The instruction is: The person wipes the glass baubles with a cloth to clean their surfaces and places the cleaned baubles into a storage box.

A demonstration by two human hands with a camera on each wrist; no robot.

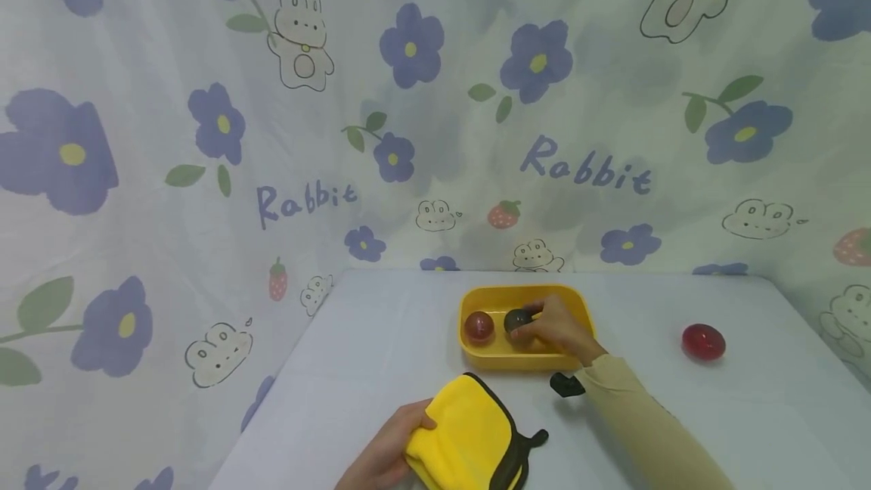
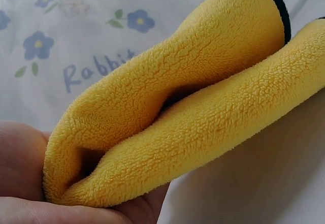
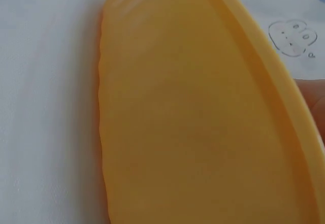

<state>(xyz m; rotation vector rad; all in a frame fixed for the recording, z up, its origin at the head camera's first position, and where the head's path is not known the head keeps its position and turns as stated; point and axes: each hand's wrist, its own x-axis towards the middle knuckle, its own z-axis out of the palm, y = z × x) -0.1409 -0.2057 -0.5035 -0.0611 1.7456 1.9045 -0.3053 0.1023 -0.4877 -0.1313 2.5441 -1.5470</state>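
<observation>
In the head view my left hand [image 1: 391, 441] grips a folded yellow towel [image 1: 466, 429] with black edging and a black loop at one corner. The left wrist view shows its fluffy pile [image 2: 203, 127] folded over between thumb and fingers. My right hand [image 1: 558, 327] reaches into a yellow plastic basin [image 1: 476, 361], its fingers around a dark, shiny ball [image 1: 517, 321]. Beside it in the basin, to the left, lies a reddish-brown ball [image 1: 479, 327]. The basin's outer wall [image 3: 177, 107] fills most of the right wrist view, hiding the ball there.
On the white tabletop [image 1: 388, 324], a shiny red ball [image 1: 704, 342] lies to the right of the basin. A small black piece [image 1: 567, 384] shows by the right sleeve. Behind and to the left hangs a curtain [image 1: 463, 112] printed with flowers and rabbits.
</observation>
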